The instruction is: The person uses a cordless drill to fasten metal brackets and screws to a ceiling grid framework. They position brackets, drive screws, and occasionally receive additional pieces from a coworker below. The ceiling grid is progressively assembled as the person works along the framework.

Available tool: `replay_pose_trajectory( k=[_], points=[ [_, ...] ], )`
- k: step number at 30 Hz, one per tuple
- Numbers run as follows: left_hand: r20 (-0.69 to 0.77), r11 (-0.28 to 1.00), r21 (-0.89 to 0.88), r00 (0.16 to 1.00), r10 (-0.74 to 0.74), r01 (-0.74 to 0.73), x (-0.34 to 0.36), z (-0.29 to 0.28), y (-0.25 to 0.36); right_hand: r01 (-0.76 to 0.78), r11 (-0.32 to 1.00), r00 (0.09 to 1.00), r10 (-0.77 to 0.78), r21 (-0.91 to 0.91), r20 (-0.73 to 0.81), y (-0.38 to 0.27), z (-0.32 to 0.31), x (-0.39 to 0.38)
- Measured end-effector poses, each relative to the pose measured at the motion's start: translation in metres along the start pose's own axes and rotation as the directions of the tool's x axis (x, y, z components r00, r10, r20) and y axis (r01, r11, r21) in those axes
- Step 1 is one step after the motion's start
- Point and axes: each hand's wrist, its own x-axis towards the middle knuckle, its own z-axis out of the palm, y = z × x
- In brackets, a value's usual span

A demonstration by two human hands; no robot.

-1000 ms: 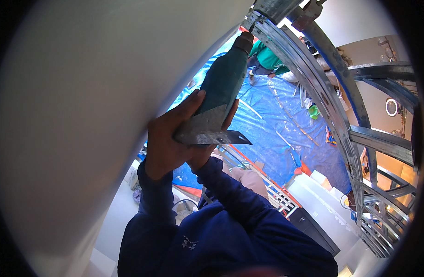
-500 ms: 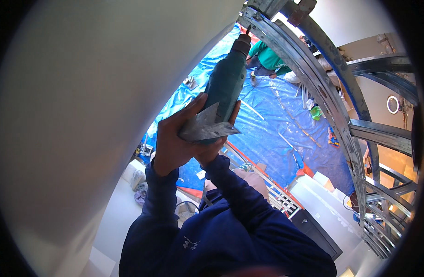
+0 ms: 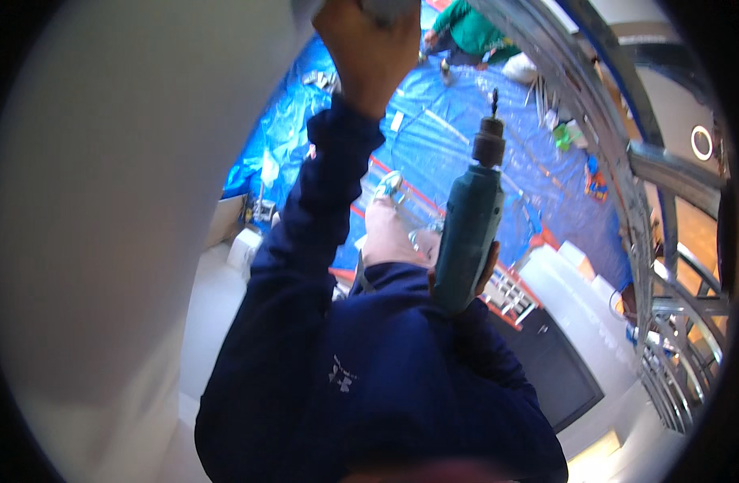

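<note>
My right hand (image 3: 488, 272) is closed around the body of a teal power drill (image 3: 468, 229), held upright in front of my chest. A dark bit (image 3: 494, 102) points up from its chuck; the drill hides most of that hand. My left hand (image 3: 368, 56) is raised to the top edge of the view, beside the smooth pale curved panel (image 3: 128, 201). Its fingers are closed on a grey bent metal piece (image 3: 385, 8), blurred and mostly cut off by the picture's edge.
Curved metal framing (image 3: 570, 72) runs down the right side. Far below, a blue tarp (image 3: 434, 97) covers the floor. A person in a green top (image 3: 470, 32) is down there. Under me are red-edged rails (image 3: 417, 193); a dark grey panel (image 3: 554, 362) lies at lower right.
My hands have parted. The drill has come down and right in my right hand, away from the framing. My left hand has gone up with the metal piece.
</note>
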Motion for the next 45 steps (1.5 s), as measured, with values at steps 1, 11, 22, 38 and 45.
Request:
replay_pose_trajectory(
  k=[1, 11, 22, 38, 45],
  points=[
    [-0.019, 1.0, -0.008, 1.0, -0.016, 0.016, 0.007, 0.014, -0.005, -0.027, 1.0, 1.0, 0.027, -0.005, -0.015, 0.003, -0.008, -0.01],
    [-0.174, 0.966, -0.012, 0.951, -0.255, 0.257, 0.019, 0.065, -0.003, -0.228, 0.969, 0.962, 0.239, 0.094, -0.131, -0.011, -0.041, -0.047],
    [-0.184, 0.962, 0.155, 0.963, -0.197, 0.226, 0.025, 0.064, -0.01, -0.432, 0.067, 0.651, 0.714, 0.899, 0.259, -0.02, -0.047, -0.056],
    [-0.175, 0.873, 0.458, 0.98, -0.099, 0.17, 0.031, 0.075, -0.018, -0.432, 0.081, 0.713, 0.64, 0.898, 0.285, -0.026, -0.057, -0.055],
    [-0.203, 0.94, 0.301, 0.974, -0.102, 0.161, 0.023, 0.085, -0.027, -0.518, 0.626, 0.847, 0.473, 0.584, 0.243, -0.032, -0.085, -0.047]
  ],
)
